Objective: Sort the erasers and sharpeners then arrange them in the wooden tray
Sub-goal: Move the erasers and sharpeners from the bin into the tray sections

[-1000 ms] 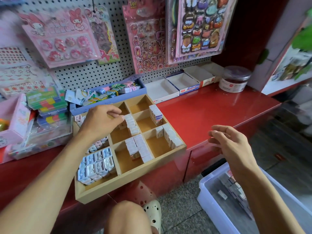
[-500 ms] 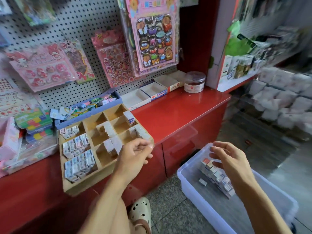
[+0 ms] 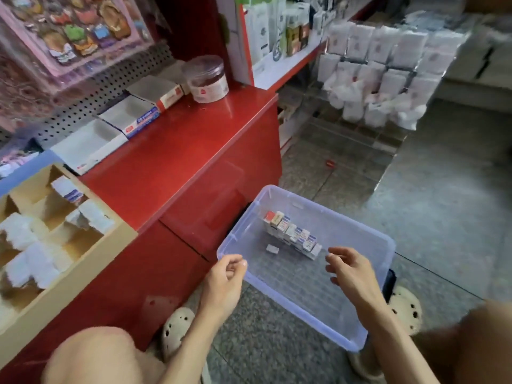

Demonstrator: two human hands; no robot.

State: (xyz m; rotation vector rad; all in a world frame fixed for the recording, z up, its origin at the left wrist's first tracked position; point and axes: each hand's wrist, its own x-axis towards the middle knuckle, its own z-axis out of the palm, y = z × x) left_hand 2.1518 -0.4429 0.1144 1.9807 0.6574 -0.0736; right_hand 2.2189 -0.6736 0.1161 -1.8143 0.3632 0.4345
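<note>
**Hands Swing Back to the Bin for Another Load**

As the view turns from the counter to the floor, both hands have left the wooden tray (image 3: 83, 275) and now hover over the clear plastic bin (image 3: 368, 245) beside the red cabinet (image 3: 177, 173). A second ago the left hand (image 3: 224, 281) was reaching into the tray's compartments; it now hangs at the bin's near-left rim, fingers loosely curled and holding nothing that can be seen. The right hand (image 3: 352, 273) is poised above the bin's floor, fingers relaxed and empty, just short of the row of small boxed items (image 3: 291, 234) standing on edge near the bin's middle. One loose piece (image 3: 272, 248) lies flat beside that row. At the left edge of the frame, the tray sits on the counter, several of its compartments already lined with white packets, though blur hides their type. The shift suggests one placement is complete and a fresh pick-up is starting; judging by the short row left in the bin, the sorting appears well along, with the remaining stock within easy reach of the right hand.
</note>
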